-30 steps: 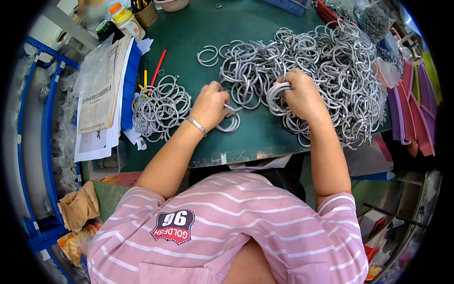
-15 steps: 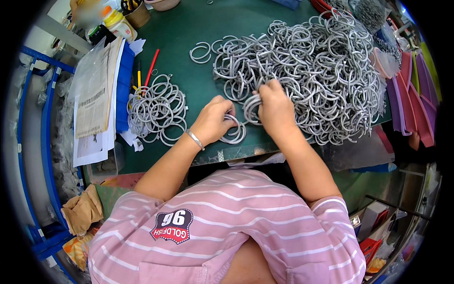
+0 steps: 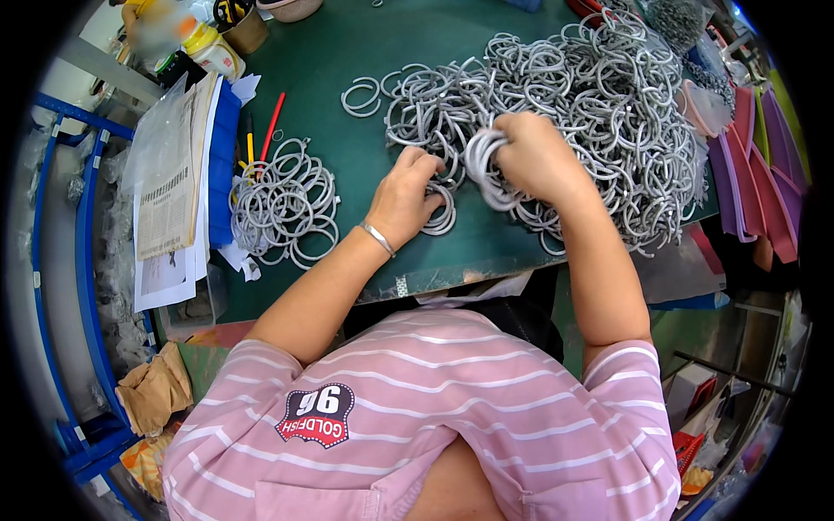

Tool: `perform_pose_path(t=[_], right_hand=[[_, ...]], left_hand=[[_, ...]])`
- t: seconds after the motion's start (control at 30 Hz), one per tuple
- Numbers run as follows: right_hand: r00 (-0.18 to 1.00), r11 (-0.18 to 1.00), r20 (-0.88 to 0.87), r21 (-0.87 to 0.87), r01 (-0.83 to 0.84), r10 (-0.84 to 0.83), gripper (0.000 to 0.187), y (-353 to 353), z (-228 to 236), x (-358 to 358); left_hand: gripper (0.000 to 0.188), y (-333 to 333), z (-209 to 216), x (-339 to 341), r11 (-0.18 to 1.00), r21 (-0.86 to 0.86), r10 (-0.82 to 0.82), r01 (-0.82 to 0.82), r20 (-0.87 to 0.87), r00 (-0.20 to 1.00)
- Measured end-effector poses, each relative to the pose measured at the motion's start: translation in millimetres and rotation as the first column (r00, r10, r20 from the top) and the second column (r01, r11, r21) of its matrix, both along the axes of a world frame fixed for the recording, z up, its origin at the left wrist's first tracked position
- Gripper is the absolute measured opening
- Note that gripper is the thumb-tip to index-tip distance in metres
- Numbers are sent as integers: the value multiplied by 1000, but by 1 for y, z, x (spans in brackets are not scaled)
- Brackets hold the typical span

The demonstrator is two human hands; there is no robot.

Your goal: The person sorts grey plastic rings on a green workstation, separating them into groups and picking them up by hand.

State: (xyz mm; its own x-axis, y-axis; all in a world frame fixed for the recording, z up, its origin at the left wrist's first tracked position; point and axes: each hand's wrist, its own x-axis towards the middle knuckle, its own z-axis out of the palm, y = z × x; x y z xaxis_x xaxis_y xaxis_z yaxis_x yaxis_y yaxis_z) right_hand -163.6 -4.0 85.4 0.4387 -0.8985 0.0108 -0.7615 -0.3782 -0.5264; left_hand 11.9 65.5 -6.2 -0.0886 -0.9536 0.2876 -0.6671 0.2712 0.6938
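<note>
A large heap of grey open rings covers the right half of the green table. My right hand is closed on a bunch of grey rings over the heap's near left part. Just left of it, my left hand has its thumb and fingers curled round a few grey rings at the table surface. A smaller pile of grey rings lies apart to the left. Two joined or overlapping rings lie by themselves beyond my left hand.
On the left, a red pen lies by a blue tray with papers leaning on it. A yellow-and-white bottle stands at the far left. Pink and purple sheets hang at the right. The table's front edge runs before me.
My right hand has moved right and away from me with its bunch of rings, now tilted. My left hand has shifted slightly right and farther from me with its rings.
</note>
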Motion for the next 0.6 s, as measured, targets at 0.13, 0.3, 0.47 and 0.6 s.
perform_pose_path(t=[0.13, 0.3, 0.47, 0.6], right_hand=[[970, 966, 136, 188, 176, -203, 24, -33, 7, -15], [976, 993, -198, 80, -82, 96, 22, -10, 8, -13], [998, 988, -31, 149, -50, 56, 20, -4, 3, -22], [933, 913, 226, 363, 187, -280, 18, -21, 2, -16]], left_hand=[[32, -6, -3, 7, 999, 4, -50, 50, -15, 999], [16, 3, 17, 17, 941, 332, 134, 64, -539, 832], [16, 13, 30, 29, 824, 529, 336, 202, -744, 578], [17, 15, 24, 30, 806, 545, 406, 230, -793, 455]])
